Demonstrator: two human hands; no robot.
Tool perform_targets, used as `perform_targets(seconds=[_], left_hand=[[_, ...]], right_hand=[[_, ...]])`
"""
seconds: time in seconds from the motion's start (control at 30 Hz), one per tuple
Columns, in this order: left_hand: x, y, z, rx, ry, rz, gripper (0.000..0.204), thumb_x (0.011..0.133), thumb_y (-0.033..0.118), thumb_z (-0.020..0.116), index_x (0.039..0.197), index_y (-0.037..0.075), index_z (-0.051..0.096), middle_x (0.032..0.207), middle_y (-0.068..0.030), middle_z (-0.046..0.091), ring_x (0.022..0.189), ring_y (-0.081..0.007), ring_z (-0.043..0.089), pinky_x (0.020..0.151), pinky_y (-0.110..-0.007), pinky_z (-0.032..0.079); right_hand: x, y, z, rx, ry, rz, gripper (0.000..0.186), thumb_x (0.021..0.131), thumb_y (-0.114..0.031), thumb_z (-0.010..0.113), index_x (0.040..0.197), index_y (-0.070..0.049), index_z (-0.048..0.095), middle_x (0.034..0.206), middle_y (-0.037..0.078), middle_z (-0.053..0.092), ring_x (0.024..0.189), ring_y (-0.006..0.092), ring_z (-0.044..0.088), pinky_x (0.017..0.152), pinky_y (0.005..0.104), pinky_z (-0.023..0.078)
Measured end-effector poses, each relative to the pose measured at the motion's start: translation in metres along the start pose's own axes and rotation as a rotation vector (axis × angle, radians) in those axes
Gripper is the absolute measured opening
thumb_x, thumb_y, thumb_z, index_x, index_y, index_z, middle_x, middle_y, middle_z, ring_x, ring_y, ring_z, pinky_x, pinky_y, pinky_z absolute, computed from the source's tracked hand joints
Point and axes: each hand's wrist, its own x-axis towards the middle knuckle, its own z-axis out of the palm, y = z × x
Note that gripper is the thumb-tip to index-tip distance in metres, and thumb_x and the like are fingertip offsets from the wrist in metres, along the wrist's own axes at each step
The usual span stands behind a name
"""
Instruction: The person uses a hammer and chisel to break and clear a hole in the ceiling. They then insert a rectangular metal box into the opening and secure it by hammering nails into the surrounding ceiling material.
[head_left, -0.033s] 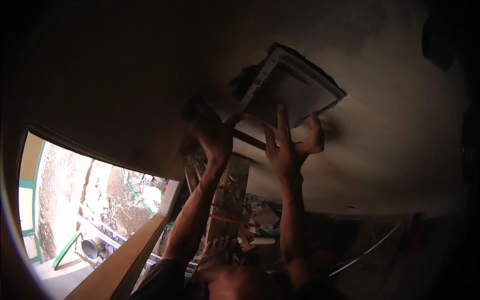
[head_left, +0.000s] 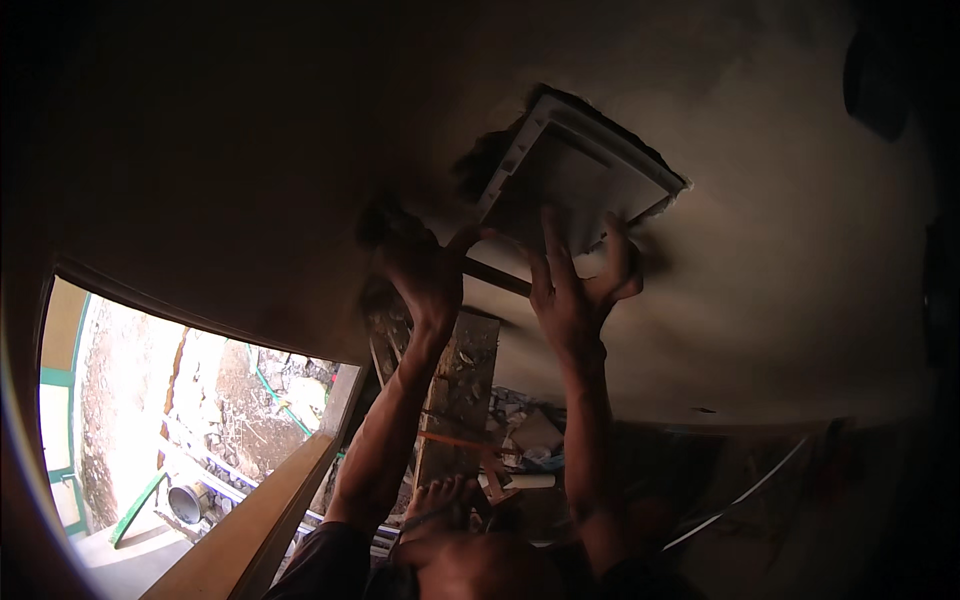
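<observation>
A grey rectangular frame [head_left: 631, 151] with a recessed panel sits in a rough-edged hole in the plastered surface [head_left: 740, 290]. My left hand [head_left: 422, 275] is below its left corner, thumb raised; its other fingers are lost in shadow. A dark bar [head_left: 495, 276] runs from beside that hand to my right hand [head_left: 580, 285]; whether either grips it is unclear. My right hand has its fingers raised and apart at the frame's lower edge.
Below are a dirty plank [head_left: 458, 365], my bare foot [head_left: 440, 505] and rubble [head_left: 535, 435]. At left, a wooden beam [head_left: 240, 510] borders a bright opening showing rubble, a round metal container [head_left: 188, 503] and green lengths. A pale cable [head_left: 730, 500] hangs at lower right.
My right hand's fingertips have shifted slightly left. The view has moved a little; the frame appears slightly further left.
</observation>
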Motion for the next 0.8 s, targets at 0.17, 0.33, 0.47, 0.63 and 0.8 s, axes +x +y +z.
perform_targets(seconds=[0.17,0.33,0.47,0.63,0.8], left_hand=[[-0.007,0.007,0.017,-0.129,0.143,0.143,0.064,0.057,0.005,0.089,0.108,-0.006,0.051,0.064,0.0053,0.034,0.056,-0.0057,0.028,0.048,-0.02,0.031],[-0.006,0.01,0.02,-0.17,0.143,0.167,0.048,0.059,0.001,0.087,0.092,-0.003,0.052,0.061,0.0063,0.028,0.054,-0.0052,0.026,0.048,-0.02,0.03],[-0.009,0.019,0.013,-0.319,0.14,0.126,0.041,0.059,0.001,0.087,0.082,-0.001,0.052,0.061,0.0068,0.029,0.054,-0.0031,0.028,0.048,-0.02,0.027],[-0.024,0.039,0.011,-0.252,0.112,0.09,0.033,0.065,0.002,0.084,0.082,-0.001,0.056,0.063,0.0067,0.032,0.056,-0.0024,0.032,0.051,-0.019,0.028],[-0.02,0.043,0.015,-0.133,0.169,0.159,0.026,0.07,0.004,0.081,0.084,-0.001,0.06,0.065,0.006,0.036,0.057,-0.0037,0.034,0.054,-0.02,0.03]], right_hand=[[-0.005,0.015,-0.001,0.017,0.036,-0.056,0.026,0.078,-0.018,0.075,0.104,-0.02,0.07,0.138,0.009,0.042,0.118,0.0332,0.023,0.096,0.0425,0.024],[-0.008,0.017,0.005,-0.027,0.054,-0.031,0.022,0.081,-0.029,0.069,0.102,-0.02,0.067,0.135,0.004,0.049,0.112,0.0294,0.034,0.089,0.0436,0.026],[0.007,0.007,-0.008,0.079,0.066,-0.032,0.03,0.076,-0.018,0.076,0.104,-0.018,0.065,0.125,0.007,0.052,0.107,0.0288,0.037,0.09,0.0409,0.027],[0.018,0.017,-0.011,0.095,0.416,0.041,0.046,0.075,-0.02,0.08,0.109,-0.006,0.053,0.103,0.01,0.052,0.098,0.0271,0.046,0.082,0.038,0.036],[0.051,-0.009,-0.04,0.153,0.21,0.425,0.051,0.079,-0.01,0.074,0.12,0.0,0.046,0.079,0.006,0.055,0.069,0.0192,0.056,0.072,0.0361,0.043]])
